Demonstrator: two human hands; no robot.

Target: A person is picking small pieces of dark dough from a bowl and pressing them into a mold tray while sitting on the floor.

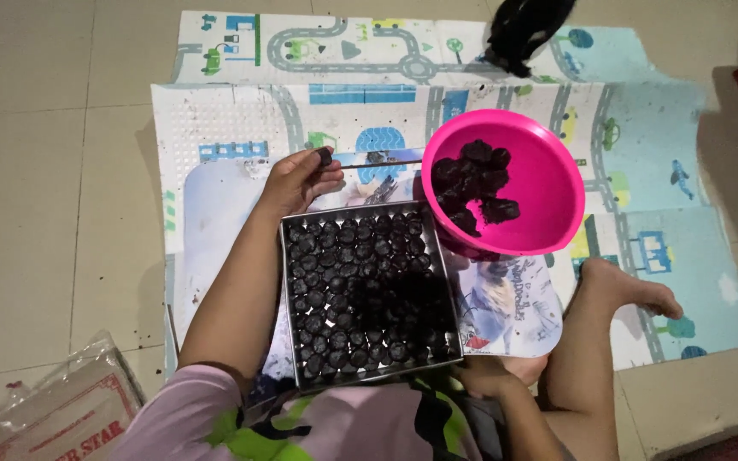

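Note:
A square metal tray (285, 282) lies in front of me, filled with several rows of small dark round pieces (352, 282). My left hand (299, 181) hovers just beyond the tray's far left corner, fingertips pinched on one dark piece (325, 155). My right hand (484, 376) rests at the tray's near right corner, mostly hidden; it seems to touch the tray edge. A bright pink bowl (548, 183) with several lumps of dark material (471, 183) stands at the tray's far right. A thin stick (382, 163) lies between my left hand and the bowl.
Everything sits on a play mat (241, 128) with a printed road pattern, over a tiled floor. My bare foot (629, 290) rests right of the tray. A crumpled plastic bag (61, 410) lies at the near left. A black object (523, 30) sits at the mat's far edge.

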